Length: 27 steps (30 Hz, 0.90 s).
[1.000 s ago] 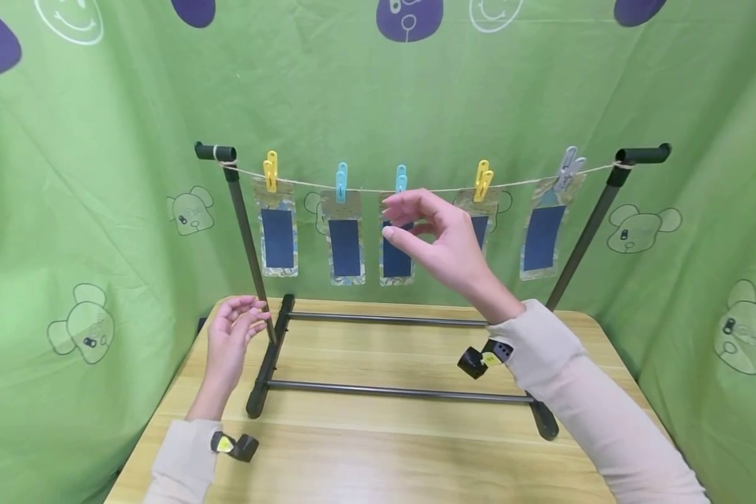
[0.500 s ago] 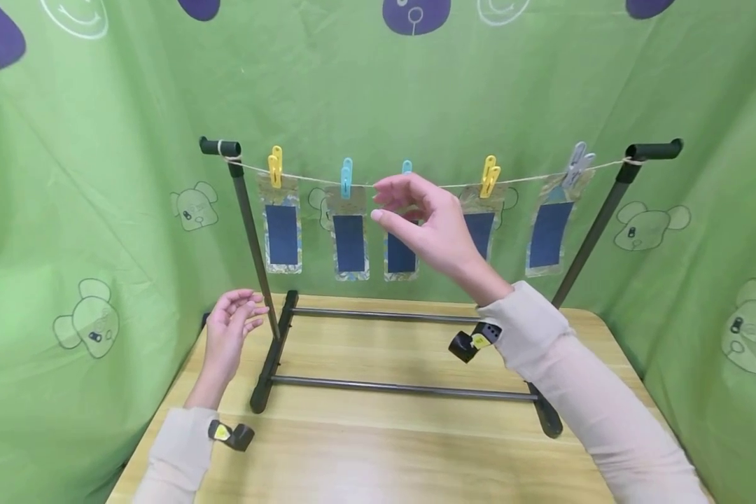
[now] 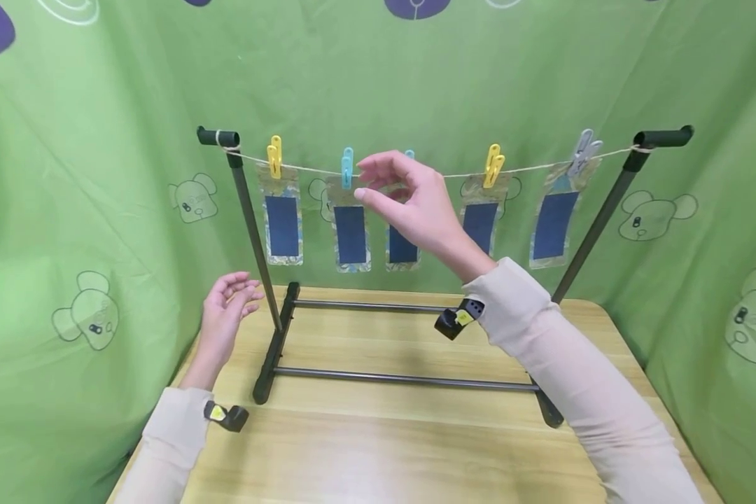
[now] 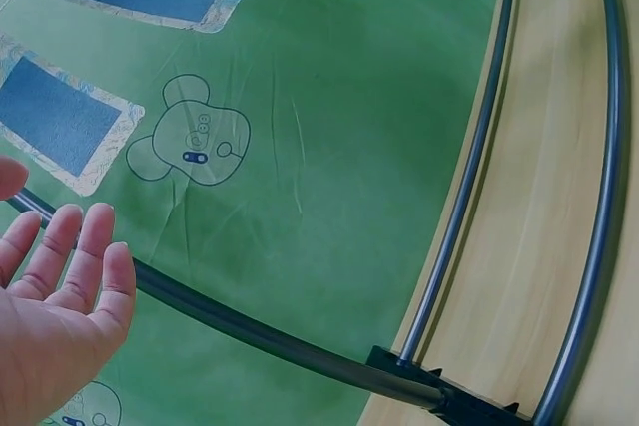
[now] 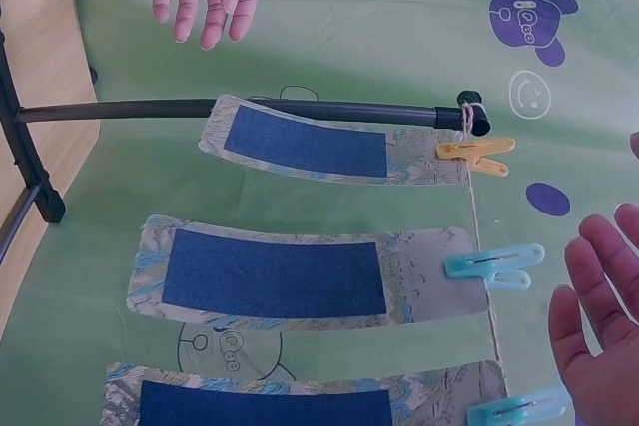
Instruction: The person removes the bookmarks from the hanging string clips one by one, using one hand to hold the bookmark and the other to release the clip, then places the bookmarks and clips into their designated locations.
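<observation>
My right hand (image 3: 409,199), fingers and thumb loosely curved, is raised in front of the string, nearest the second and third cards from the left. It holds nothing; in the right wrist view a light blue clothespin (image 5: 494,266) stands apart from the fingers (image 5: 589,286). Several patterned cards with dark blue panels hang from the string: a left card (image 3: 283,225) under a yellow clothespin (image 3: 274,157), a right card (image 3: 551,224) under a grey clothespin (image 3: 584,152). The hand partly hides the third card (image 3: 403,246). My left hand (image 3: 222,318), fingers relaxed, holds nothing beside the left post (image 3: 253,238).
A black metal stand with a lower front bar (image 3: 409,379) stands on the wooden table (image 3: 378,455). The string (image 3: 535,168) runs between its two posts. A green curtain (image 3: 327,77) with bear drawings surrounds the table on the back and sides.
My right hand has drifted left along the string, from the third card towards the second. The left hand keeps nearly the same place. The whole scene shifts slightly upward in the head view.
</observation>
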### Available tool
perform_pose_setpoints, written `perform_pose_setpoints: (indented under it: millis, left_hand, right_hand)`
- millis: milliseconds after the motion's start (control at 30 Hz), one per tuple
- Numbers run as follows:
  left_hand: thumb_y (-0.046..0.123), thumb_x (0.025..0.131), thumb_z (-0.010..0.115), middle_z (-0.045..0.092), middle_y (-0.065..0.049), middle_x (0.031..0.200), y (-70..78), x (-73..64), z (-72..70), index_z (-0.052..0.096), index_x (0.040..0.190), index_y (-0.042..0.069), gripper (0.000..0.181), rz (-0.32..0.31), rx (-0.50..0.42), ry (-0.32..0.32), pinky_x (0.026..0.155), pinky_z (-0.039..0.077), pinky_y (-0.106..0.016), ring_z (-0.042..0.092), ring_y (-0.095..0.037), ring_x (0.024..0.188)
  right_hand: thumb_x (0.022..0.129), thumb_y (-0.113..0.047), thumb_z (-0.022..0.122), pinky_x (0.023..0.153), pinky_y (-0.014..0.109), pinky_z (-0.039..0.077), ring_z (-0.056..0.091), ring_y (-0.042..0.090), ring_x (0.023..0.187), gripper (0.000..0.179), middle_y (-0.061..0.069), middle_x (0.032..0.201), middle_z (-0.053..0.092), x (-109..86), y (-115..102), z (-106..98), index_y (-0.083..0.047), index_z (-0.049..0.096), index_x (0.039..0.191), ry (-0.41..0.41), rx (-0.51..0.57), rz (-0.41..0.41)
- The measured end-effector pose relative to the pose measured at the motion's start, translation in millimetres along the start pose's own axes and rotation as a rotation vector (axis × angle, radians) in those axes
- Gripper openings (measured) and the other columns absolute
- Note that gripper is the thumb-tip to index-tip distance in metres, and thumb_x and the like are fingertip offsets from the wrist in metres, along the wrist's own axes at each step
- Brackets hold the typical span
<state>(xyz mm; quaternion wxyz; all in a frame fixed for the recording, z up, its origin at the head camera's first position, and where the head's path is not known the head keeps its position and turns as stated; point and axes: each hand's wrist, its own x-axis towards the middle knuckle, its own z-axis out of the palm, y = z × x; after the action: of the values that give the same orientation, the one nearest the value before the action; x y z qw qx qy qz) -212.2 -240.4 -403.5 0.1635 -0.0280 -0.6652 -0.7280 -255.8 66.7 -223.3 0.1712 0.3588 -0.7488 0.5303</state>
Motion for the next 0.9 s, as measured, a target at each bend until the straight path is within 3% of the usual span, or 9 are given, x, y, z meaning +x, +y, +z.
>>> perform_pose_setpoints:
  millis: [367,533,900]
  left_hand:
    - [0.0,0.096,0.053,0.059,-0.012,0.114,-2.7,7.3,4.4,0.046,0.126,-0.002,0.031,-0.027,0.025,-0.02,0.085,0.056,-0.032,0.064,-0.014,0.091]
    - [0.003,0.097,0.054,0.057,-0.016,0.119,-1.4,10.1,5.2,0.042,0.131,-0.006,0.037,-0.041,0.046,-0.019,0.09,0.054,-0.037,0.063,-0.015,0.094]
    - [0.006,0.098,0.054,0.049,-0.026,0.129,-1.4,20.3,6.6,0.039,0.135,-0.007,0.041,-0.059,0.068,-0.053,0.085,0.054,-0.025,0.06,-0.023,0.102]
  right_hand:
    - [0.088,-0.017,0.072,0.081,0.031,0.055,0.061,0.013,0.096,0.033,0.007,0.11,0.067,13.9,-8,6,-0.006,0.063,0.118,-0.038,-0.002,0.037]
    - [0.088,-0.013,0.07,0.083,0.031,0.054,0.061,0.015,0.097,0.033,0.007,0.113,0.067,19.9,-15,12,-0.004,0.062,0.119,-0.041,-0.024,0.048]
    - [0.088,-0.023,0.073,0.082,0.027,0.053,0.061,0.008,0.096,0.034,-0.003,0.112,0.067,35.3,-14,22,-0.01,0.063,0.119,-0.066,-0.051,0.029]
